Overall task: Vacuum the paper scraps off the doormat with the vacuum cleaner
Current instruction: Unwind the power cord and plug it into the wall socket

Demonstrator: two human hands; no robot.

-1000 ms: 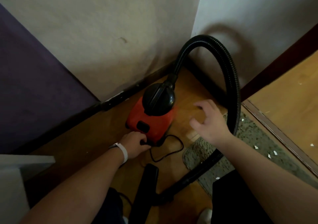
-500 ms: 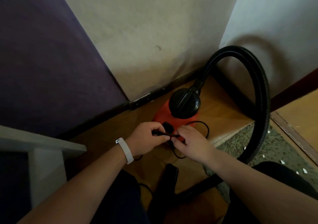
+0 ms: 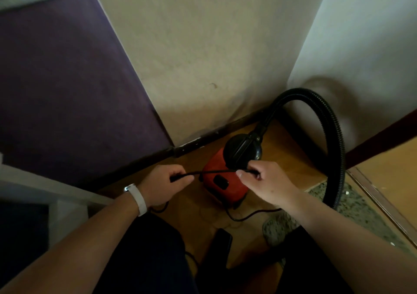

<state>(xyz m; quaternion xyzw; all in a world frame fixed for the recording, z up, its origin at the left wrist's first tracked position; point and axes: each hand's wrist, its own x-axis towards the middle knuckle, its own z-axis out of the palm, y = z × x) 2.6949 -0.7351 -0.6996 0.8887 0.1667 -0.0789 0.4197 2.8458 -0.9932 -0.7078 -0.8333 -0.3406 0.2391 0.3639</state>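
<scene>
A small red vacuum cleaner (image 3: 228, 186) with a black round top stands on the wooden floor in the wall corner. Its black ribbed hose (image 3: 336, 140) arches up and down to the right. My left hand (image 3: 165, 184) and my right hand (image 3: 264, 180) each grip the black power cord (image 3: 214, 172), which is stretched taut between them in front of the vacuum. More cord loops on the floor below. The speckled grey doormat (image 3: 352, 210) lies at the right, with a few white paper scraps (image 3: 346, 192) on it. A black nozzle (image 3: 220, 246) lies between my knees.
Beige walls meet in a corner behind the vacuum; a purple wall stands at the left. A white furniture edge (image 3: 56, 194) juts in at the lower left. A wooden door threshold (image 3: 383, 203) runs along the mat's right side. My dark-trousered knees fill the bottom.
My right hand came over to the cord beside my left. Both hands then pulled apart, stretching the cord taut. The view tilted up and the vacuum now sits lower in the frame.
</scene>
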